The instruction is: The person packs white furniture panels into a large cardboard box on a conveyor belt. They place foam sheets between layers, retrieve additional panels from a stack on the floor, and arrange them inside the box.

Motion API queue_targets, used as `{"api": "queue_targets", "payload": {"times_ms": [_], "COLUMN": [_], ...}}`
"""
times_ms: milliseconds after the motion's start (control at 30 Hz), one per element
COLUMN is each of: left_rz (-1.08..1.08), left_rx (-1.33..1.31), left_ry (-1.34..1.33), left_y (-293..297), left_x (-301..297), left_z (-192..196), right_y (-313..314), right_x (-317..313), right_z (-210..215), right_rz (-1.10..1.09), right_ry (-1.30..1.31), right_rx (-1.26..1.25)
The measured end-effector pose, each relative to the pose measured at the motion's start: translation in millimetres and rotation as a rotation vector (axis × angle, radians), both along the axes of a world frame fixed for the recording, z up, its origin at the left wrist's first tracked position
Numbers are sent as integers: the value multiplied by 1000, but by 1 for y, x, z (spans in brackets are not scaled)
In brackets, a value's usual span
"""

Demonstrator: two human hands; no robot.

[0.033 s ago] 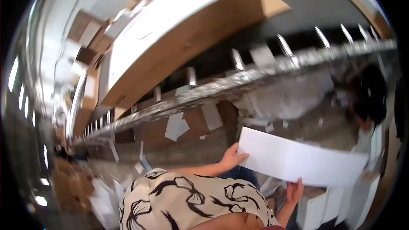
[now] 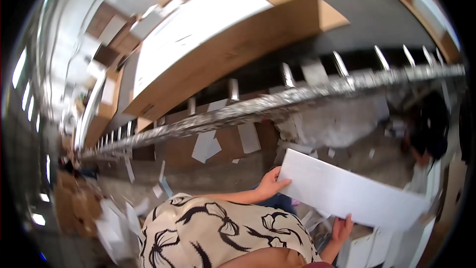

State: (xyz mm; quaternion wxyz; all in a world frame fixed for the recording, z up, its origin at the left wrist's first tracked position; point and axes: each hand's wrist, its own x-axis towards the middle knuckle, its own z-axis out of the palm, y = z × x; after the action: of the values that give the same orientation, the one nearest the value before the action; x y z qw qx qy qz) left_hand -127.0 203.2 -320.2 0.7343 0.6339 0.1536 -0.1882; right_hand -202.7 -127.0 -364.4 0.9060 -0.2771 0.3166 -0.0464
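A long white flat panel [image 2: 349,188] is held up in front of me, slanting down toward the right. My left hand [image 2: 271,186] grips its left end, the thumb lying over the face and the fingers behind. Along the lower edge, near the middle, my right hand [image 2: 341,229] closes on the same panel, with fingertips showing at the edge. Below its right part stand several white panels [image 2: 369,249], partly covered by it.
Beyond my hands runs a conveyor with a metal side rail [image 2: 277,100], carrying a long open cardboard box [image 2: 233,54] with white panels inside. Scraps of white board [image 2: 206,148] lie underneath. A person in dark clothes [image 2: 431,124] is at the far right. Brown cartons [image 2: 74,203] sit lower left.
The panel's right end has dipped, so it slants more steeply. Both hands keep their hold. The whole view has shifted slightly, with the conveyor and box lower in the picture.
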Motion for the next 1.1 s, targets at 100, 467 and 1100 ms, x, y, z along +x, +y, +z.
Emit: {"api": "queue_targets", "payload": {"times_ms": [100,467,1100], "left_rz": [121,429,587], "left_rx": [-4,57,1130], "left_ry": [-252,-558,-157], "left_y": [42,231,652], "left_x": [9,12,64], "left_z": [88,236,238], "right_y": [-27,8,381], "right_x": [23,264,551], "right_z": [36,228,327], "right_rz": [249,38,772], "right_ry": [-303,-480,-507], "right_rx": [3,-685,-1285]}}
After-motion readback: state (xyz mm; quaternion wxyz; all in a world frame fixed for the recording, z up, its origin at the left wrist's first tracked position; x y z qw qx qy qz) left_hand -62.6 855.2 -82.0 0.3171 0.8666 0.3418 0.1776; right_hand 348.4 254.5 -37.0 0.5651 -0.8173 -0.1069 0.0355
